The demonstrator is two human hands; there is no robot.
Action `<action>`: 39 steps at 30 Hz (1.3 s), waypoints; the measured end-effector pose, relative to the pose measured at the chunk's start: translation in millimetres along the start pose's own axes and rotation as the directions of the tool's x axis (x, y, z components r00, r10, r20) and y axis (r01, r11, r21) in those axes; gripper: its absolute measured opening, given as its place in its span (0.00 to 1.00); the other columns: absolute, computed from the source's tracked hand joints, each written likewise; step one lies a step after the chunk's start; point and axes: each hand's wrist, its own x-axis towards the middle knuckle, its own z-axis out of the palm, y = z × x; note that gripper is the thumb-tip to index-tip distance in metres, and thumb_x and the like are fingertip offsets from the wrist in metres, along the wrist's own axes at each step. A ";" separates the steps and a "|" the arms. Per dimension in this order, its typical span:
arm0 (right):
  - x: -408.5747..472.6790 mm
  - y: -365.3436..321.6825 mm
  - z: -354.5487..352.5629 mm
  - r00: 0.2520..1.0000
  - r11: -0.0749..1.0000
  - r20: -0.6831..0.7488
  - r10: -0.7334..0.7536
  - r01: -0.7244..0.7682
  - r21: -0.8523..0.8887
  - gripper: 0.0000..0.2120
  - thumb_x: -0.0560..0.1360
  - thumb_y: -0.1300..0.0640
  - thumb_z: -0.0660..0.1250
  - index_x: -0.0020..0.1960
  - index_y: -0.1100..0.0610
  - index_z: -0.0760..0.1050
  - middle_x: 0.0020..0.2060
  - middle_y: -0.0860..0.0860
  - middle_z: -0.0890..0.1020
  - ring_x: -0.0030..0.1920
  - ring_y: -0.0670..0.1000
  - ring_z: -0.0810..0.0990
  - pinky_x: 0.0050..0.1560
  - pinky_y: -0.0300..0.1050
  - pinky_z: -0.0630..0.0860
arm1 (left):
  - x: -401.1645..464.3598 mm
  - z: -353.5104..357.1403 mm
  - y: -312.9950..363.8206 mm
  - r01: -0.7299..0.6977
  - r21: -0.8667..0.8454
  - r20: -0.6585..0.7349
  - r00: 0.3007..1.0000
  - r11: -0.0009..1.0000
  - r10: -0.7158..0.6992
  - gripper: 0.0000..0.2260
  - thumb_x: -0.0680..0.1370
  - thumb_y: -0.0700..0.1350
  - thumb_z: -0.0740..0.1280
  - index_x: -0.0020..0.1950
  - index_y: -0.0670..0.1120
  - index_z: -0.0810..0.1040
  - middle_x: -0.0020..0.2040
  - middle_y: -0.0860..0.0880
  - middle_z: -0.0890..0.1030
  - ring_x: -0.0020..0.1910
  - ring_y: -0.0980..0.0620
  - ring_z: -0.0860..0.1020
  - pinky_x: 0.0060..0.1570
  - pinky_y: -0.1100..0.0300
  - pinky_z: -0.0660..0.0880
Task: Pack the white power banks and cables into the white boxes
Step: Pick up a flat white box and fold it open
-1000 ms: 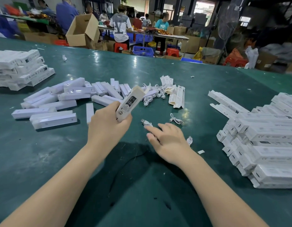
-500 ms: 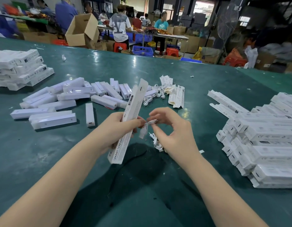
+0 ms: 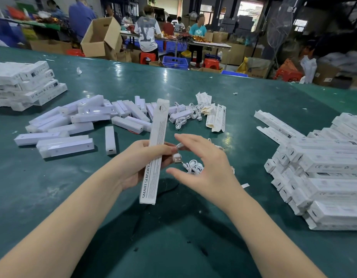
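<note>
My left hand [image 3: 137, 163] grips a long white box [image 3: 155, 151], held upright and tilted over the green table [image 3: 173, 237], printed side toward me. My right hand [image 3: 205, 167] is just right of it and holds a coiled white cable [image 3: 193, 166]. The cable's USB plug [image 3: 176, 158] sits beside the box, near my left thumb tip. Index finger and thumb are spread around the coil. Loose white power banks [image 3: 83, 125] lie in a heap at the left. More cables [image 3: 185, 115] lie behind the box.
Filled white boxes are stacked at far left [image 3: 25, 85] and in a big pile at right [image 3: 323, 169]. Flat unfolded boxes [image 3: 216, 119] lie mid-table. A small paper scrap [image 3: 245, 185] lies near my right wrist. People work at tables beyond the far edge.
My right hand picked a cable off the table and brought it to the box. My left hand swung the box upright; thumb and index have since spread around the coil.
</note>
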 end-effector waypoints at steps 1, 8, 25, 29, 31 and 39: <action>0.0 0.7 0.0 1.000 1.000 -0.021 -0.004 0.004 -0.007 0.27 0.68 0.62 0.78 0.65 0.60 0.77 0.57 0.50 0.81 0.57 0.45 0.79 0.64 0.30 0.67 | 0.5 0.5 0.0 0.005 -0.018 0.001 1.000 1.000 -0.005 0.03 0.74 0.37 0.71 0.43 0.41 0.84 0.36 0.47 0.82 0.30 0.58 0.79 0.33 0.70 0.76; -1.5 -0.3 5.2 0.984 1.000 -0.179 -0.010 0.014 0.025 0.11 0.71 0.66 0.75 0.53 0.58 0.85 0.49 0.49 0.85 0.51 0.43 0.81 0.57 0.33 0.74 | 1.8 0.8 -1.6 -0.008 -0.130 0.055 0.998 0.992 0.016 0.08 0.68 0.41 0.72 0.45 0.39 0.84 0.37 0.46 0.81 0.33 0.56 0.78 0.36 0.68 0.77; 8.7 -9.1 -35.0 0.884 0.752 -0.292 0.366 -0.095 0.653 0.06 0.68 0.59 0.76 0.45 0.53 0.84 0.39 0.50 0.87 0.38 0.46 0.84 0.44 0.37 0.79 | 3.3 -8.3 -11.5 -0.271 0.961 0.148 0.645 0.044 0.750 0.06 0.69 0.40 0.73 0.43 0.45 0.78 0.36 0.50 0.77 0.39 0.45 0.74 0.35 0.50 0.74; 7.0 -3.9 -36.9 0.904 0.760 -0.156 0.397 -0.229 0.608 0.06 0.70 0.61 0.77 0.43 0.50 0.86 0.36 0.50 0.86 0.34 0.44 0.81 0.39 0.35 0.77 | 3.8 -7.8 -12.3 -0.274 0.961 0.187 0.577 -0.028 0.795 0.10 0.65 0.37 0.77 0.41 0.43 0.79 0.34 0.48 0.77 0.35 0.44 0.75 0.31 0.55 0.71; 6.8 -3.8 -37.7 0.910 0.762 -0.108 0.400 -0.264 0.591 0.06 0.70 0.59 0.77 0.43 0.48 0.85 0.34 0.49 0.85 0.32 0.44 0.79 0.36 0.34 0.75 | 4.0 -6.1 -13.3 -0.276 0.961 0.192 0.572 -0.033 0.798 0.11 0.64 0.36 0.78 0.41 0.42 0.79 0.33 0.48 0.77 0.34 0.44 0.74 0.30 0.56 0.70; 4.7 -4.6 -30.4 0.864 0.813 -0.189 0.466 -0.334 0.477 0.08 0.67 0.57 0.79 0.39 0.54 0.80 0.31 0.51 0.85 0.30 0.44 0.81 0.31 0.33 0.74 | 5.6 -2.3 -16.8 -0.297 0.952 0.238 0.552 -0.079 0.799 0.10 0.64 0.38 0.78 0.40 0.42 0.78 0.34 0.48 0.79 0.34 0.44 0.75 0.29 0.54 0.71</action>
